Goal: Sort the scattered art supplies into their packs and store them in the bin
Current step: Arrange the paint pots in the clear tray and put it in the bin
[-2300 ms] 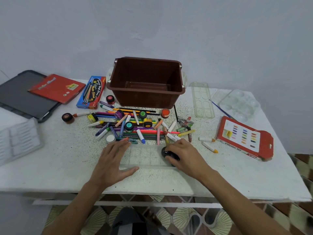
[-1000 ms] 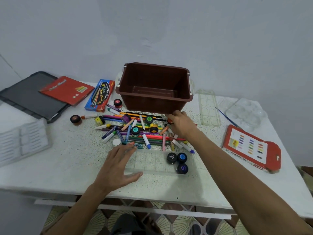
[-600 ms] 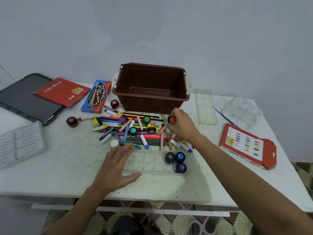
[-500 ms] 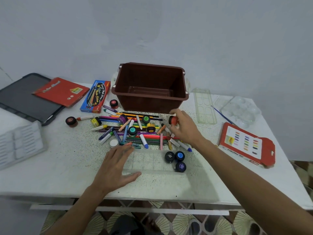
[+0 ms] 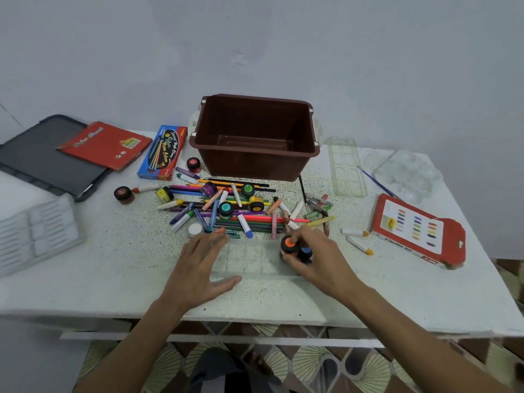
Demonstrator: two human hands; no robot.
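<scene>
Your right hand (image 5: 317, 258) has come back from the far pile to the clear tray (image 5: 252, 258), bringing the orange-lidded paint pot (image 5: 288, 244).

You grip that pot between thumb and fingertips, just above the tray's right end, beside the blue-lidded pot (image 5: 305, 251) already seated there. Your left hand (image 5: 200, 266) lies flat and released on the tray's left end, pinning it to the table (image 5: 99, 268). More pots sit among the scattered pens and crayons (image 5: 241, 211) just beyond, and the brown bin (image 5: 255, 137) stands empty at the far side. The tray is thin and nearly invisible: miss a cell and the pot may tip, knock its neighbours, or roll off the near edge.
</scene>
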